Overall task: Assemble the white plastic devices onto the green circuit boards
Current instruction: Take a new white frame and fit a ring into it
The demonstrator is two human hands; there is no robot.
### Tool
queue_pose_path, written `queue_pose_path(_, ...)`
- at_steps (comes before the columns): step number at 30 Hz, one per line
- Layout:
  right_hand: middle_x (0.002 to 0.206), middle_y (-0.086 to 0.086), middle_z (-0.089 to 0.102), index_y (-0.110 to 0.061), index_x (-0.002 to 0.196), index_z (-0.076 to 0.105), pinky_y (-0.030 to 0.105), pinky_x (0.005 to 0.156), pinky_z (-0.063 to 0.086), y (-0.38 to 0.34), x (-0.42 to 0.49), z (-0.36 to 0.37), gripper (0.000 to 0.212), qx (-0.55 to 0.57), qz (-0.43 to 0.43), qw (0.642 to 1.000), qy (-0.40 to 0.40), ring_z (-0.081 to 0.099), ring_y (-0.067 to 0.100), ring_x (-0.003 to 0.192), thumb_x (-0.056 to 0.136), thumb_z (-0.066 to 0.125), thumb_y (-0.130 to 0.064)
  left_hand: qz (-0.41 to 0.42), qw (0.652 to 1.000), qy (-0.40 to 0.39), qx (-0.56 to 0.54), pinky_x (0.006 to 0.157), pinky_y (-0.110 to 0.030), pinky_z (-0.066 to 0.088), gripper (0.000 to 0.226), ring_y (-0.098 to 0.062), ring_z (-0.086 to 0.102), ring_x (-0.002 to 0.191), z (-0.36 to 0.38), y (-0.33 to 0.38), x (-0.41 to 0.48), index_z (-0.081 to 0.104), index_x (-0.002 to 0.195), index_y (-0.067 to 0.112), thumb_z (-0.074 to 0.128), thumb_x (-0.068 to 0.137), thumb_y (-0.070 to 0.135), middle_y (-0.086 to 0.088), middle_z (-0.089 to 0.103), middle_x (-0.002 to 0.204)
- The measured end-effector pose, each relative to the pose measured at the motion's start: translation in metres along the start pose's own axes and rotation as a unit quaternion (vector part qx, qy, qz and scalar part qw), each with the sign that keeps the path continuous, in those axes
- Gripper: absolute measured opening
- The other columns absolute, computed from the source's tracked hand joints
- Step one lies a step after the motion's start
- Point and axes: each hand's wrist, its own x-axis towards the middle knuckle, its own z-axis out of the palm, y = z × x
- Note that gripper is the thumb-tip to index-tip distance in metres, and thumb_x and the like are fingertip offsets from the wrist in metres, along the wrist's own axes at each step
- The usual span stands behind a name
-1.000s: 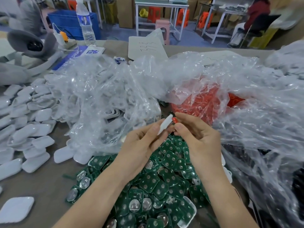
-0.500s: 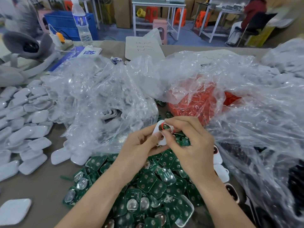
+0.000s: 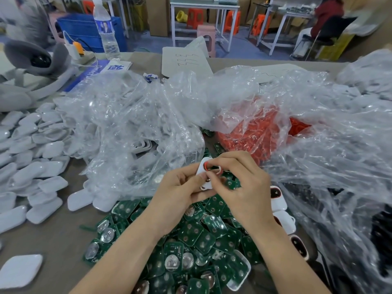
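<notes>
Left hand [image 3: 180, 192] grips the white plastic device [image 3: 202, 169] over the green circuit boards [image 3: 191, 236] heaped at the table's [image 3: 53, 234] near edge, right hand [image 3: 244, 187] pinches a red ring [image 3: 205, 165] against it: recommend even pressure, shell held steady

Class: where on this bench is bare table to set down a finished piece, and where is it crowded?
Free: the near-left table, bordered by the white shell pile, the lone white shell and the green circuit boards. Also a thin strip at the far edge between blue sign and paper sheet. Centre and right are crowded with clear bags.
</notes>
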Motion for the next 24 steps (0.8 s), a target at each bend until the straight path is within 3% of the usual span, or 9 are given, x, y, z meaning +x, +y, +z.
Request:
queue_pose_path(4, 0.093, 0.003, 0.067, -0.007, 0.091, 0.074, 0.026, 0.08, 0.051, 0.0004, 0.0004, -0.0005, 0.012, 0.02, 0.022, 0.999, -0.021, 0.062, 0.018, 0.088, 0.079, 0.073, -0.009, -0.009, 1.0, -0.002, 0.003, 0.082, -0.028, 0.058, 0.027, -0.026, 0.07, 0.1, -0.0015, 0.0021, 0.0001, 0.066, 0.114, 0.0, 0.047, 0.095, 0.002, -0.023, 0.071, 0.109)
queue_pose_path(10, 0.093, 0.003, 0.067, -0.007, 0.092, 0.075, 0.025, 0.08, 0.051, 0.0002, 0.0002, -0.0005, 0.012, 0.039, 0.04, 0.998, -0.027, 0.063, 0.017, 0.088, 0.081, 0.071, -0.01, -0.018, 0.999, -0.024, 0.016, 0.078, -0.023, 0.057, 0.027, -0.027, 0.07, 0.101, -0.004, 0.0039, -0.0009, 0.065, 0.116, 0.0, 0.046, 0.097, 0.004, -0.022, 0.071, 0.108)
queue_pose_path(16, 0.096, 0.0, 0.066, -0.01, 0.099, 0.073, 0.025, 0.081, 0.052, -0.001, 0.0008, -0.0015, 0.019, 0.075, 0.08, 0.993, -0.048, 0.061, 0.01, 0.089, 0.081, 0.072, -0.007, -0.002, 0.997, -0.018, 0.076, 0.094, -0.038, 0.054, 0.03, -0.024, 0.071, 0.099, -0.0042, 0.0047, -0.0027, 0.067, 0.115, 0.008, 0.055, 0.088, 0.018, -0.014, 0.074, 0.103)
queue_pose_path(20, 0.095, -0.003, 0.064, -0.012, 0.097, 0.074, 0.022, 0.08, 0.05, 0.0016, 0.0036, -0.0051, 0.017, 0.094, 0.074, 0.99, -0.077, 0.061, 0.01, 0.088, 0.081, 0.072, -0.008, -0.014, 0.995, 0.001, 0.1, 0.099, -0.056, 0.047, 0.024, -0.027, 0.072, 0.097, -0.0045, 0.0044, -0.004, 0.068, 0.114, 0.01, 0.052, 0.097, 0.009, -0.014, 0.074, 0.101)
queue_pose_path(22, 0.093, -0.002, 0.064, -0.011, 0.095, 0.075, 0.022, 0.079, 0.05, 0.0033, 0.0044, -0.0049, 0.016, 0.097, 0.072, 0.989, -0.084, 0.061, 0.01, 0.086, 0.08, 0.073, -0.006, -0.008, 0.996, -0.002, 0.09, 0.087, -0.039, 0.058, 0.024, -0.026, 0.072, 0.095, -0.003, 0.0041, -0.0048, 0.069, 0.112, 0.009, 0.05, 0.098, 0.005, -0.015, 0.075, 0.099)
queue_pose_path(24, 0.092, -0.001, 0.064, -0.01, 0.093, 0.075, 0.02, 0.076, 0.049, 0.004, 0.0041, -0.0045, 0.016, 0.1, 0.073, 0.989, -0.076, 0.06, 0.008, 0.084, 0.078, 0.073, -0.004, -0.009, 0.997, -0.009, 0.074, 0.072, -0.02, 0.057, 0.024, -0.025, 0.073, 0.094, -0.0001, 0.0058, -0.0063, 0.07, 0.109, 0.008, 0.049, 0.098, 0.003, -0.015, 0.075, 0.096)
